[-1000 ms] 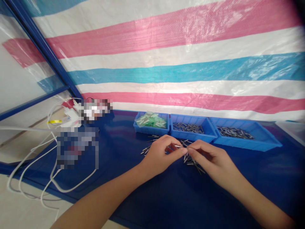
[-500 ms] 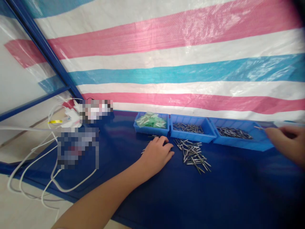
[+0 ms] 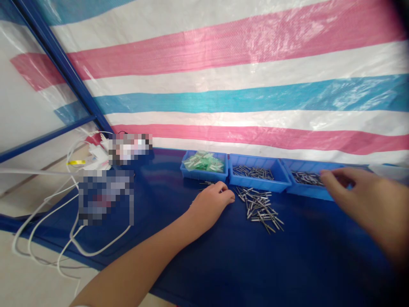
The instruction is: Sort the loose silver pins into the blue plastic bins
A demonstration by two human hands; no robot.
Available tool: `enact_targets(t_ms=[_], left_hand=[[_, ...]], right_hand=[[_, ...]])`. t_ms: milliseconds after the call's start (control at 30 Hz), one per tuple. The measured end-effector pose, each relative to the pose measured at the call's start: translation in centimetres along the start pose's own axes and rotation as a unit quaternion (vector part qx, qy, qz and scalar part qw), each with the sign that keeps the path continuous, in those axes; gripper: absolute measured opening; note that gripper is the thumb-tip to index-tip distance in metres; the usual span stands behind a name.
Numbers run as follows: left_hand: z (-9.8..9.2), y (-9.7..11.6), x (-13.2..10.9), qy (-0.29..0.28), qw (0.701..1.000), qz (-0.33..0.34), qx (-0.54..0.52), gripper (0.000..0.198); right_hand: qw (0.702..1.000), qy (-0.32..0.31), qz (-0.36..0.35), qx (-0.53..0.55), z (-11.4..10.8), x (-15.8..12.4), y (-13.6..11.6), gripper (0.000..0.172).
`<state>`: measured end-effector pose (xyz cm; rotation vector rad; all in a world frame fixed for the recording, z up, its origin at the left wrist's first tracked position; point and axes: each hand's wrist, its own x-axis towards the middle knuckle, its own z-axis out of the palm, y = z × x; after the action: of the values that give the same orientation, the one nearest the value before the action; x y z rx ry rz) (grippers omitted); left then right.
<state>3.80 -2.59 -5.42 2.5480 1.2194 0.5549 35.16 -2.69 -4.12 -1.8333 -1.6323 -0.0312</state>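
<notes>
My left hand (image 3: 214,201) rests on the blue tabletop with its fingers curled and closed; whatever they hold, if anything, is hidden. To its right lies a loose pile of thin metal pins that look like blind rivets (image 3: 260,207). A few more pins (image 3: 207,183) lie just behind the hand. My right hand (image 3: 361,194), slightly blurred, hangs in front of the right blue bin (image 3: 306,191), thumb and forefinger brought together at the tip. Nothing can be made out in that pinch. Short metal pieces (image 3: 305,178) fill part of this bin, partly covered by the hand.
The middle blue bin (image 3: 260,183) holds more metal pins, and the left bin (image 3: 204,175) holds green-and-clear plastic packets (image 3: 204,162). White cables (image 3: 92,254) loop over the table's left side. Striped sheeting (image 3: 223,102) hangs behind, beside a blue frame post (image 3: 68,76).
My right hand has moved left, from the right bin's far end to its front. The thin pin that showed at its fingertips is out of sight. My left fingers have drawn closer together.
</notes>
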Motion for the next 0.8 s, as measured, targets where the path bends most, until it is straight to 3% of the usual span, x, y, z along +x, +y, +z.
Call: enact_targets(t_ms=[33,67,167,267,333,500,700,800], left_hand=[[-0.2,0.2,0.0,0.017,0.999,0.003,-0.029,0.021],[-0.3,0.4,0.1,0.037,0.997,0.007,-0.061,0.022],[-0.7,1.4,0.1,0.097,0.982,0.009,-0.163,0.023],[-0.6,2.3,0.0,0.124,0.962,-0.010,-0.244,0.018],[-0.4,2.5,-0.1,0.126,0.948,-0.029,-0.291,0.018],[-0.1,2.4,-0.1,0.123,0.919,-0.075,-0.368,0.021],[-0.4,2.8,-0.2,0.051,0.944,-0.066,-0.320,0.020],[-0.2,3.0,-0.3,0.009,0.936,-0.069,-0.345,0.023]], right_hand=[[0.999,-0.007,-0.027,-0.044,0.3,-0.4,-1.4,0.027],[0.996,-0.042,-0.073,-0.023,0.8,-0.8,-2.7,0.030],[0.971,-0.147,-0.154,0.107,2.2,-2.6,-6.4,0.034],[0.924,-0.244,-0.202,0.214,3.2,-4.0,-8.6,0.029],[0.905,-0.273,-0.200,0.259,3.4,-4.5,-9.2,0.024],[0.904,-0.266,-0.109,0.317,3.5,-4.5,-8.9,0.025],[0.923,-0.189,-0.070,0.326,3.7,-4.7,-9.0,0.023],[0.916,-0.192,-0.068,0.345,3.7,-5.0,-9.4,0.022]])
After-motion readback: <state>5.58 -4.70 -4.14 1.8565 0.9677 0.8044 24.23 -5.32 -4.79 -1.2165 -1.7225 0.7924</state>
